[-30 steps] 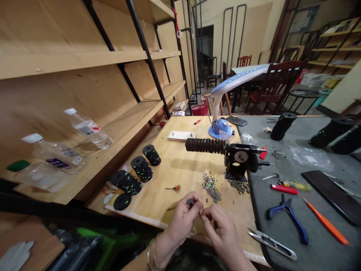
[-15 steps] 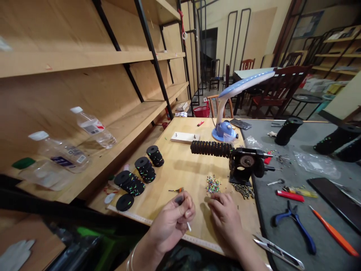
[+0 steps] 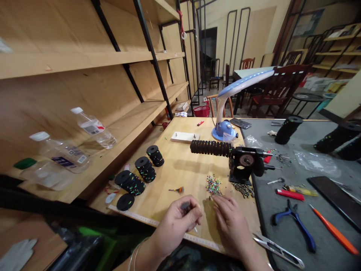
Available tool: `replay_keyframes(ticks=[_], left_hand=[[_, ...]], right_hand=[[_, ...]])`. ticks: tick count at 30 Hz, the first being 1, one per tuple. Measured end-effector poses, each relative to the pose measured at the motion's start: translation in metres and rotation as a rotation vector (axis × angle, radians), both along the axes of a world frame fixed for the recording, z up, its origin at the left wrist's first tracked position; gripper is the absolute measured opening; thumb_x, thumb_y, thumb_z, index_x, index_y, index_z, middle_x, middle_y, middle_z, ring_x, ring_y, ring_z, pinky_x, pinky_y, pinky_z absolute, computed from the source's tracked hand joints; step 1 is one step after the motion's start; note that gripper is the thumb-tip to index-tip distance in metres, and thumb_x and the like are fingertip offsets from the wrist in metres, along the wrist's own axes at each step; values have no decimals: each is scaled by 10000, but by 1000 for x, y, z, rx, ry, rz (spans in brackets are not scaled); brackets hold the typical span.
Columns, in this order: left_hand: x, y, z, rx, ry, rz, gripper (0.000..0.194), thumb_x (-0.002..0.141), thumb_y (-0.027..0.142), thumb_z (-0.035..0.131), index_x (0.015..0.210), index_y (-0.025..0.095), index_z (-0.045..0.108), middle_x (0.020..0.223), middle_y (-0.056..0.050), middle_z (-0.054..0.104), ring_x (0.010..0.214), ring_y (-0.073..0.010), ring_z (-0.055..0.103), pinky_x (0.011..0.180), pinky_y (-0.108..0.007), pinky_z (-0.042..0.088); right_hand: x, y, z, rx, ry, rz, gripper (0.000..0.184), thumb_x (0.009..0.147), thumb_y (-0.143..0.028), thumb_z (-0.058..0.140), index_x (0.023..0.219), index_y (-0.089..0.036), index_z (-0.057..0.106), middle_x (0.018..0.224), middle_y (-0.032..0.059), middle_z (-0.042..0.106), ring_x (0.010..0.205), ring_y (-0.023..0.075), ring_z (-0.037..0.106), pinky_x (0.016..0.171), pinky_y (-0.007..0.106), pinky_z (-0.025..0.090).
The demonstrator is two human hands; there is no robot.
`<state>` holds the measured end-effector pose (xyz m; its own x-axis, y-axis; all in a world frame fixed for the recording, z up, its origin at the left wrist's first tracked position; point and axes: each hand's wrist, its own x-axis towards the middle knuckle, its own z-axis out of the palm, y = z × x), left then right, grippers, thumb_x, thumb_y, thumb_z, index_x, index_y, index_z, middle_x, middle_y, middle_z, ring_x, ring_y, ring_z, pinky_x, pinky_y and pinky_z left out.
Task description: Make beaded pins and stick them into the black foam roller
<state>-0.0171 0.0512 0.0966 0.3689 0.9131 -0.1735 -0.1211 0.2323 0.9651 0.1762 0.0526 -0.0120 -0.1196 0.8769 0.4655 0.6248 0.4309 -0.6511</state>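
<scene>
Right hand (image 3: 231, 226) — beside loose beads (image 3: 213, 185)

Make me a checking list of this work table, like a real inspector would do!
surface: wooden bench, a measuring tape along its front edge, grey mat to the right.
job's things: small dark piece, coloured beads, black spools, metal winder holding a black coil.
clutter: blue pliers, orange-handled tool, snips, red lighter.
grippers: bare hands; left hand pinches the small dark piece; right hand rests just below the coloured beads.
cables: nothing seen.
surroundings: wooden shelves, plastic bottles, blue desk lamp, wooden chairs.
</scene>
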Motion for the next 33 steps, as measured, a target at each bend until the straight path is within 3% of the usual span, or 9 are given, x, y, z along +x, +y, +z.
replay_keyframes(ticks=[5,8,12,16,19,23,27,30,33], left_hand=[[-1,-14,1,446,405,-45,239,896,302,577,699,174,625,729,-33,543,714,-161,528,679,-273,409],[-5,-22,-2,573,509,-35,216,910,273,540,738,193,643,798,-50,529,782,-187,561,707,-279,436],[-10,-25,-12,586,588,-25,206,917,261,523,751,199,630,773,-47,542,728,-179,574,666,-272,431],[-12,-24,-19,581,636,-35,200,908,240,523,736,189,610,749,-44,564,737,-187,579,694,-284,417],[-12,-22,-23,548,684,-46,168,890,202,538,736,185,605,760,-41,570,745,-183,574,683,-275,411],[-15,-4,-26,586,737,-27,163,893,191,521,756,187,608,778,-39,573,747,-179,574,673,-268,422],[-16,36,-25,717,927,65,170,897,189,497,786,188,625,786,-46,605,713,-182,574,662,-283,429],[-11,72,-29,760,1188,-38,184,890,144,477,830,181,646,846,-61,649,782,-197,601,708,-292,449],[-2,99,-39,766,1245,-111,203,840,64,496,821,172,666,856,-70,675,811,-205,613,729,-297,451]], right_hand=[[-10,-36,46,-180,412,102,332,894,-305,551,1218,-256,604,1138,144,683,1012,282,635,794,397,552],[-28,-50,59,-464,719,263,407,880,-433,575,1246,-254,564,1153,141,672,954,254,657,765,363,559],[-49,-52,46,-722,928,325,475,800,-605,606,1069,-213,597,766,34,657,632,160,604,574,270,497],[-51,-46,26,-695,736,267,401,816,-589,583,767,-191,590,545,-52,488,507,107,448,507,227,377],[-45,-41,20,-628,563,256,374,854,-524,540,675,-196,538,565,-58,436,543,112,406,539,230,353],[-37,-37,19,-671,564,229,347,847,-511,535,691,-202,512,599,-54,426,571,123,414,546,232,350],[-32,-37,13,-727,663,190,380,824,-558,556,708,-196,544,564,-54,461,545,125,442,537,236,368],[-30,-39,6,-717,736,160,391,809,-577,583,731,-194,577,654,-17,567,574,130,495,539,236,403],[-29,-40,0,-769,869,170,401,796,-602,597,779,-202,579,821,28,653,580,125,532,485,222,422]])
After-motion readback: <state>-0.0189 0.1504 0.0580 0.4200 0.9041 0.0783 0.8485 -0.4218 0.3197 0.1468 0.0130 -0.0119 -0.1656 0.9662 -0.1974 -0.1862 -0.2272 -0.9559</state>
